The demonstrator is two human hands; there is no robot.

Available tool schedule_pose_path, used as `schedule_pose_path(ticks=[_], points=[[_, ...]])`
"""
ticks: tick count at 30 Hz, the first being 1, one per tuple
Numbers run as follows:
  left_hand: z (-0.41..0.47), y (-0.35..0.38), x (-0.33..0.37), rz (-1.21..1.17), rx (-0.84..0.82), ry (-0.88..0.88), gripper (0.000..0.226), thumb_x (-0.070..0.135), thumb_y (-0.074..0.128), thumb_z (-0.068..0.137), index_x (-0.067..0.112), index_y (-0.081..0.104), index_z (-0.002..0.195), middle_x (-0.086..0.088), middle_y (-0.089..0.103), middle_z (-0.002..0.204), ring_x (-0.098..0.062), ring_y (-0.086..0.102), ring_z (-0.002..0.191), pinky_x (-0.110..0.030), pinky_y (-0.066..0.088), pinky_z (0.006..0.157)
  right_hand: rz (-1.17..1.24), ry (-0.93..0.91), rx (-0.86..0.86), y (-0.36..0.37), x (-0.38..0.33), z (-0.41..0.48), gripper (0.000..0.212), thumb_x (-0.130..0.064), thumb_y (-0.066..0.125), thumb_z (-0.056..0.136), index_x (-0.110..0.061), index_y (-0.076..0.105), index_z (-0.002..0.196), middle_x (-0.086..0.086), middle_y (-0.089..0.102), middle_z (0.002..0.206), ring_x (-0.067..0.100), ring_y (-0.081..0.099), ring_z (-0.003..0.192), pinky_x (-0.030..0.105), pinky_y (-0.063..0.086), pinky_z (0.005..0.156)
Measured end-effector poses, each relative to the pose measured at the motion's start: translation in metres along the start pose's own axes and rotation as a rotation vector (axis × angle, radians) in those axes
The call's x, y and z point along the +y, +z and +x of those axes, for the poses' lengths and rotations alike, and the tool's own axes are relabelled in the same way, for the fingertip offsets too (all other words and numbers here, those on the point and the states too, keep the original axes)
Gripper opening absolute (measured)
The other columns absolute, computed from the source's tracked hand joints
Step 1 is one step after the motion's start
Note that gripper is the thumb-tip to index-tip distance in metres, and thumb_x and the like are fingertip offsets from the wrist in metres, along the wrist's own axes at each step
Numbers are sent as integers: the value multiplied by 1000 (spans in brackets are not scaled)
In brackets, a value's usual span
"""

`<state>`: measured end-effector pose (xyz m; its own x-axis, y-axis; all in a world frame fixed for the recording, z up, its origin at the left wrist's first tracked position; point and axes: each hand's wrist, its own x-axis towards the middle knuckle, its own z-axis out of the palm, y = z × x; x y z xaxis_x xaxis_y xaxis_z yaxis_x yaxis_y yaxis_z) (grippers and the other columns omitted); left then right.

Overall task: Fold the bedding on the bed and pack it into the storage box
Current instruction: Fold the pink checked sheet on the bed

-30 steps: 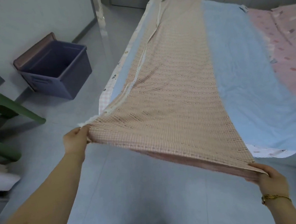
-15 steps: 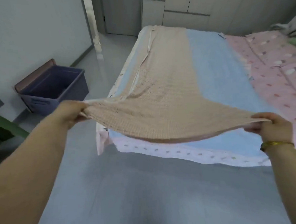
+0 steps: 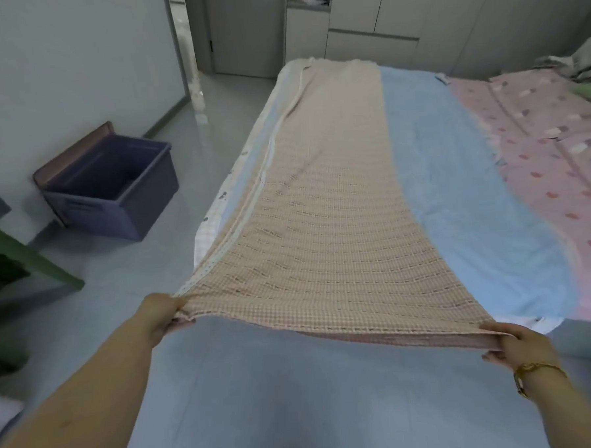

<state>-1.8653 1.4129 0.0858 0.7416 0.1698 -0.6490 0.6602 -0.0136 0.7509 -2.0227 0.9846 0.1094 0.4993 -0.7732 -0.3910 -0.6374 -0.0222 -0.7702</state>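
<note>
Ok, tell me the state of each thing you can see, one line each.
Blue sheet: spread flat.
Blanket: near end lifted and taut, rest lying on the blue sheet.
Left hand: grips the blanket's near left corner.
Right hand: grips its near right corner.
Box: open, nothing visible inside.
Lid: off, leaning behind the box.
</note>
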Motion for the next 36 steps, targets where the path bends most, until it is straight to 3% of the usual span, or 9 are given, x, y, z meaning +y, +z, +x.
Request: schedule_pose_path(ticks=[6,11,14,17,20,24,29,34,36], points=[[-5,8,12,190,17,67,25,-7,50,89,-3,48,64,-15,57,53,-19,56,39,-15,42,29,-20,6,8,17,-7,8,35,20,33,85,15,60,107,24,56,115,35,51,82,22,55,71],[-35,32,125,-188,-154,436,23,1,44,94,5,53,73,1,63,49,-5,60,47,-13,50,44,288,-410,40,5,-106,-7,73,21,29,78,-31,70,47,-9,59,39,-1,57,39,9,48,46],[-40,-6,115,-508,-146,367,26,6,40,97,9,58,79,8,64,49,1,60,44,-10,47,43,393,-437,153,-20,-96,-5,58,11,36,79,-34,72,68,-4,71,71,-5,62,52,22,54,64],[-30,-26,37,-321,-68,138,34,1,39,96,2,56,66,4,59,40,-1,56,36,-15,46,35,304,-283,103,-13,-34,0,70,23,28,80,-25,75,62,-16,69,63,-3,61,45,6,48,47],[-22,-16,-7,-236,-59,10,26,-4,40,95,-1,48,70,-1,57,36,-5,55,31,-17,46,32,229,-143,19,7,12,-5,66,27,22,82,-5,73,54,20,60,100,18,59,48,5,43,38],[-9,-5,-4,-193,-61,28,25,-7,42,92,-2,50,69,-1,57,36,-5,55,32,-19,47,34,312,13,68,9,22,9,52,22,27,84,-5,67,65,31,53,121,33,52,88,4,43,39],[-4,-9,0,-124,-39,38,24,-5,41,94,-3,50,72,-13,56,70,-22,59,59,-19,49,35,183,-39,104,9,14,15,78,20,32,85,-32,64,35,29,54,122,33,50,94,5,44,43],[4,-11,-4,67,-41,54,12,-4,45,93,-8,56,92,-12,57,78,-24,56,60,-19,50,40,88,-70,108,14,11,6,42,19,30,87,5,70,90,31,49,128,31,47,94,10,50,52],[9,-11,-4,185,-12,80,19,-3,46,92,-10,57,107,-15,59,85,-23,53,64,-27,50,52,60,-117,124,19,10,8,50,16,31,87,-6,74,76,29,52,126,30,47,94,15,51,65]])
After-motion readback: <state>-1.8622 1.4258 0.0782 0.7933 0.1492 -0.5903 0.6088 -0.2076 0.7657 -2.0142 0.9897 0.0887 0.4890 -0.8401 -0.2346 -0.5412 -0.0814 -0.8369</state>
